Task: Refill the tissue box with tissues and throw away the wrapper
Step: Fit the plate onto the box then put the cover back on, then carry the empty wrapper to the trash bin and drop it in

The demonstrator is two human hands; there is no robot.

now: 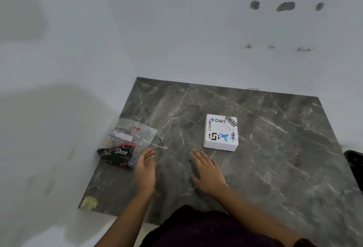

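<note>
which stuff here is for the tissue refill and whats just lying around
For the job: white tissue box; clear plastic packet, probably the tissue pack.

Lying about: black Dove wrapper; black object at the right edge; yellowish scrap at the slab's corner.

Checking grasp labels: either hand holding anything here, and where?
Nothing held. Left hand is open beside the clear tissue packet; right hand is open, flat above the marble table, short of the tissue box.

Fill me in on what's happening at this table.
A person sits at a dark marble table with both hands empty and open above it. The left hand is beside a clear plastic packet with a black Dove wrapper at its near end. The right hand is just short of a white, stickered tissue box. Nothing is held.
</note>
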